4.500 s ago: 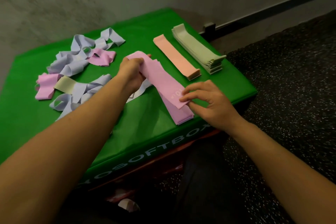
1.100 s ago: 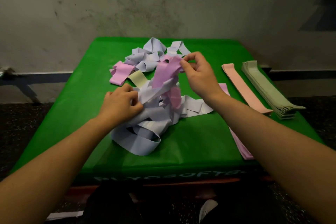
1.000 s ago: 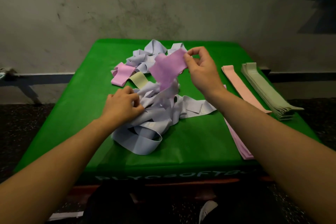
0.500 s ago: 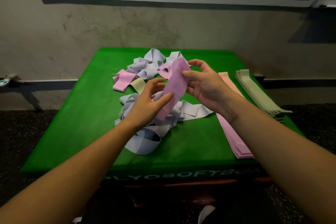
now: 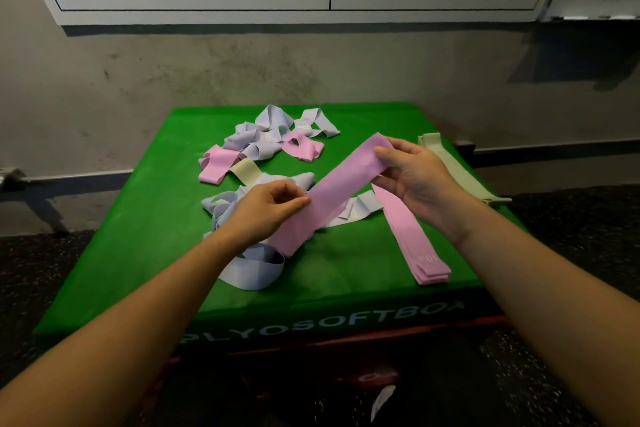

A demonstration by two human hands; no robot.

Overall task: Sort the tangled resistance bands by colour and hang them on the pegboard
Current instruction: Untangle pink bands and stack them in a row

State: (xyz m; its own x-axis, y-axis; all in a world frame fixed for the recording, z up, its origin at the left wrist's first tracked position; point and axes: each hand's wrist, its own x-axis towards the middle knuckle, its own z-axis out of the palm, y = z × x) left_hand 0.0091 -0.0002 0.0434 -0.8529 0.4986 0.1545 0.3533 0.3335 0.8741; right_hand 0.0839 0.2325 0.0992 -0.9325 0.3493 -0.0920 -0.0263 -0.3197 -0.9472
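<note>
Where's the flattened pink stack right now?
The pink stack lies on the green box's right front, under the right hand, beside the green stack.

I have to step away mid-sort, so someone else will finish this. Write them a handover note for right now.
Left hand pinches the lower end of a pink band; right hand grips its upper end, holding it stretched above the green box.
Done: flat pink stack on the right, sage-green stack behind it.
Left: lay this band on the pink stack, then untangle the lilac pile and the mixed pile at the back. Nothing is hung; no pegboard is in view.
</note>
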